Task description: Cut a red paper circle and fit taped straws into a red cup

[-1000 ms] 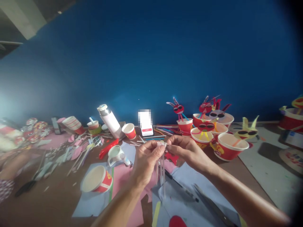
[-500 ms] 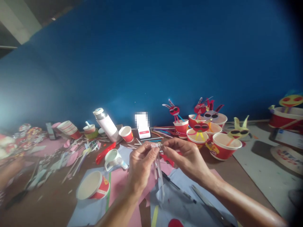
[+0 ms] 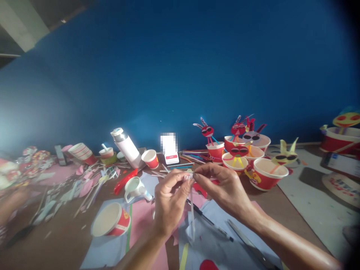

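Observation:
Above the paper sheets, my left hand [image 3: 173,198] pinches a small pale, slightly see-through piece [image 3: 188,176] between thumb and fingers. My right hand [image 3: 225,187] meets it from the other side, thumb and forefinger pressed together at the piece's right edge. A thin whitish strip [image 3: 192,217] hangs below the fingertips; whether it joins the pale piece is hidden. Behind the hands lie red paper cut-outs [image 3: 201,189]. Under them a black pen [image 3: 210,221] rests on blue-grey paper [image 3: 208,247], with scissors [image 3: 247,240] to its right.
Paper cups with paper-faced figures [image 3: 268,180] stand at the right. A phone [image 3: 171,155], a white thermos [image 3: 128,148] and a small cup [image 3: 150,159] stand at the back. A cup lies tipped [image 3: 112,221] near a tape dispenser [image 3: 136,189]. Another person's arm [image 3: 11,204] shows at far left.
My left hand has turned and shifted slightly right, bringing its fingertips closer to my right hand's. The pale piece is now more covered by the fingers.

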Available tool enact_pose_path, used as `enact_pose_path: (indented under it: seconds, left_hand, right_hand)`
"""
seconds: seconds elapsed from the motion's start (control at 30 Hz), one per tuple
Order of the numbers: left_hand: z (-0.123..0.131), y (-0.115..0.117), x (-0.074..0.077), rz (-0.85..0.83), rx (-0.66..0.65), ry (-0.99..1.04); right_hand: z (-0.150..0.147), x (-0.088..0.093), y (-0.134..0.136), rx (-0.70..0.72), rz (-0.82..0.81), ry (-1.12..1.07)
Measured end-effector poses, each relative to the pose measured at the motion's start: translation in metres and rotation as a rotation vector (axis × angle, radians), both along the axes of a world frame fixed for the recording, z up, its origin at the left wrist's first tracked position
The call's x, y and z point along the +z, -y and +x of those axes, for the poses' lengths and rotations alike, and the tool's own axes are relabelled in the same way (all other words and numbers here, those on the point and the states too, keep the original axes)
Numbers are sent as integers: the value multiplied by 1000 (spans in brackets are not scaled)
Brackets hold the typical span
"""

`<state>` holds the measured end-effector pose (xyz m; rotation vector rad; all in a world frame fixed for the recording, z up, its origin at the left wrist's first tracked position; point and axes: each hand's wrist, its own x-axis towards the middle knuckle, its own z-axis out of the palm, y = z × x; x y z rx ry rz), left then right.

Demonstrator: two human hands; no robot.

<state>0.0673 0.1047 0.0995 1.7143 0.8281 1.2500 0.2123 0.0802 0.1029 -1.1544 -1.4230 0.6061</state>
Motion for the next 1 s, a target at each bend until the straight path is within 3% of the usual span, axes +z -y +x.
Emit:
enact_pose_path:
  seconds: [0.37, 0.5, 0.6, 0.7, 0.87, 1.0]
  left_hand:
    - [3, 4, -2, 325, 69, -173]
    - [4, 4, -4, 325, 99, -172]
    - [5, 4, -4, 244, 94, -136]
    - [7, 4, -4, 44, 49, -43]
    - [10, -2, -5, -354, -39, 255]
    - [9, -7, -4, -505, -139, 362]
  right_hand:
    - [2, 4, 1, -58, 22, 126]
    - [0, 2, 0, -87, 7, 139]
    - [-1, 1, -1, -115, 3, 116]
    - [-1, -1, -1, -97, -36, 40]
    - [-1, -5, -7, 114, -125, -283]
    - [1, -6, -12, 186, -182, -383]
